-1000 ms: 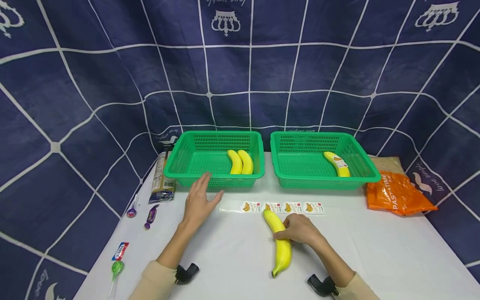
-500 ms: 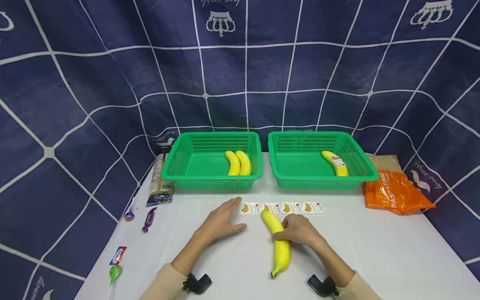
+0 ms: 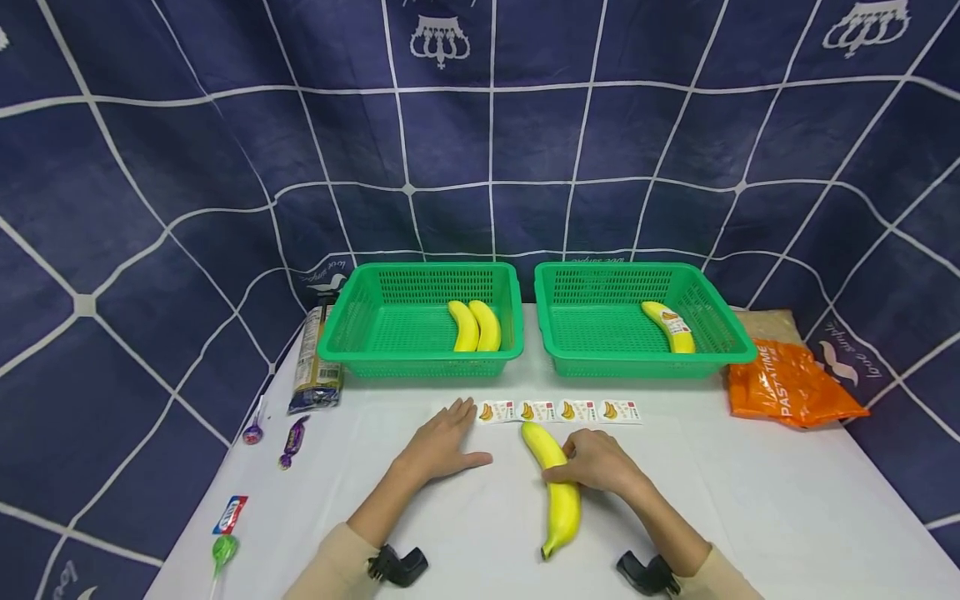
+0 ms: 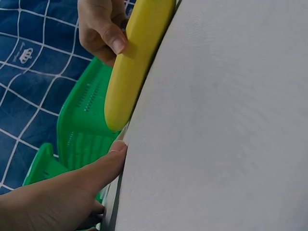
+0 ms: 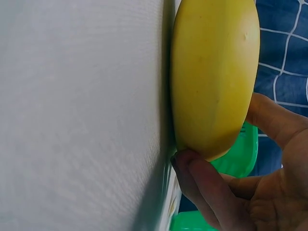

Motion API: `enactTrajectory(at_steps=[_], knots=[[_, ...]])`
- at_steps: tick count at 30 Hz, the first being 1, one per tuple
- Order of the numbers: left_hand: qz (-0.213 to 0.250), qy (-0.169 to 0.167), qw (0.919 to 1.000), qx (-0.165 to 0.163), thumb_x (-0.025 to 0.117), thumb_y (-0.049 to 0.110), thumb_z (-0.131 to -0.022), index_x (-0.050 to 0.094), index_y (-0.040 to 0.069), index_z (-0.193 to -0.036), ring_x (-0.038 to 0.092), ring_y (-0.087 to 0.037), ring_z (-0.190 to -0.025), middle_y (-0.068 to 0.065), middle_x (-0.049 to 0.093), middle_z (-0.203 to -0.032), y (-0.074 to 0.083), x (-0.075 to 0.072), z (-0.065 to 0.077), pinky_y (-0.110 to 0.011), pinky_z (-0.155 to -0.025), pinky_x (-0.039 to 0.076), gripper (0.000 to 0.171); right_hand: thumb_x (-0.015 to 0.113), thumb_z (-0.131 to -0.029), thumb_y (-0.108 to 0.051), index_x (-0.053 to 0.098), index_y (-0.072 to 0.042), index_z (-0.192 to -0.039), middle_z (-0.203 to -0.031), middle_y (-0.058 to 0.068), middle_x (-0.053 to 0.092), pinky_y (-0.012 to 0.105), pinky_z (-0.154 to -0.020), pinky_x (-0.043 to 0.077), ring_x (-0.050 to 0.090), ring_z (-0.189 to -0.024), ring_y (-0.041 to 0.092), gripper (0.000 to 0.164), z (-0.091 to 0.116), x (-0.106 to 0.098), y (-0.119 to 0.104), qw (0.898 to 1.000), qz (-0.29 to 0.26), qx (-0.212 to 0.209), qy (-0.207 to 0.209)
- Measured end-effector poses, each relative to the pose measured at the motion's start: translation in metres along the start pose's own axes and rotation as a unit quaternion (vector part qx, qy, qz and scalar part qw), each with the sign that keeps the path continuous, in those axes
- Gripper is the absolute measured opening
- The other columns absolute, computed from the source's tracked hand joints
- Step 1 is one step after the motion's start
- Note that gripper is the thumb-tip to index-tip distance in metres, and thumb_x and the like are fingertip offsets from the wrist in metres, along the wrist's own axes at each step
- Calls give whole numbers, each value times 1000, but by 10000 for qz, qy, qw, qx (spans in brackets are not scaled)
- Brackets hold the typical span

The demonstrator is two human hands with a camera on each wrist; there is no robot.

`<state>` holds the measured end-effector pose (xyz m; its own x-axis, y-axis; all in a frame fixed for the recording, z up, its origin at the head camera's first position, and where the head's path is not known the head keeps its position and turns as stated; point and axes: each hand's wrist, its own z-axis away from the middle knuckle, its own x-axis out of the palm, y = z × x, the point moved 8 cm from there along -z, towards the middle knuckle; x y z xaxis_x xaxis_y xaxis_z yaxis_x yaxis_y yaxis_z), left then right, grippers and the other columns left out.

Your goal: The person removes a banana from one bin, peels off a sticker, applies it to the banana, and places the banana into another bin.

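Note:
A yellow banana (image 3: 561, 508) lies on the white table, stem end toward me. My right hand (image 3: 600, 460) grips its middle from the right side, thumb and fingers around it, as the right wrist view of the banana (image 5: 214, 72) also shows. Above the banana's far tip runs a strip of banana-picture stickers (image 3: 579, 411). My left hand (image 3: 442, 442) rests on the table with fingers extended at the strip's left end, covering part of it. In the left wrist view its thumb (image 4: 103, 171) lies against the tabletop, apart from the banana.
A green basket (image 3: 420, 363) at back left holds two bananas (image 3: 477, 327); another green basket (image 3: 637, 367) holds a stickered banana (image 3: 670, 325). An orange pasta bag (image 3: 795, 383) lies right. At left are a dark packet (image 3: 317, 367), wrapped sweets (image 3: 292, 442) and lollipops (image 3: 223, 550).
My left hand has moved right and toward me from near the left basket, and come down at the strip's left end. The right hand and banana have stayed put.

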<state>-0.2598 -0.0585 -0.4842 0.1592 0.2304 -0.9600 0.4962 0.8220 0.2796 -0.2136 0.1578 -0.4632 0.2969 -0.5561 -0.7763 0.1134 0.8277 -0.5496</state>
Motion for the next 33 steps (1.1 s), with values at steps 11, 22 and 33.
enactTrajectory(at_steps=[11, 22, 33], knots=[[71, -162, 9998, -41, 60, 68, -83, 37, -4, -147, 29, -31, -148, -18, 32, -157, -7, 6, 1, -45, -121, 27, 99, 86, -68, -42, 70, -3, -90, -70, 2, 60, 25, -53, 40, 53, -62, 16, 48, 2, 0, -3, 9998, 186, 73, -60], [246, 2, 9997, -84, 65, 70, -77, 39, -2, -147, 31, -32, -146, -17, 34, -157, -11, -2, -5, -49, -115, 36, 103, 85, -71, -36, 70, -3, -97, -76, 3, 59, 27, -58, 39, 49, -67, 15, 44, -13, -29, -46, 9964, 411, -679, 305], [349, 169, 9992, 29, 68, 70, -74, 40, -5, -145, 32, -34, -145, -20, 32, -157, -14, 2, -5, -48, -114, 37, 108, 84, -75, -24, 70, -2, -114, -97, 6, 71, 31, -79, 52, 60, -86, 14, 47, -55, -19, -125, 9719, 834, -2179, -302]])
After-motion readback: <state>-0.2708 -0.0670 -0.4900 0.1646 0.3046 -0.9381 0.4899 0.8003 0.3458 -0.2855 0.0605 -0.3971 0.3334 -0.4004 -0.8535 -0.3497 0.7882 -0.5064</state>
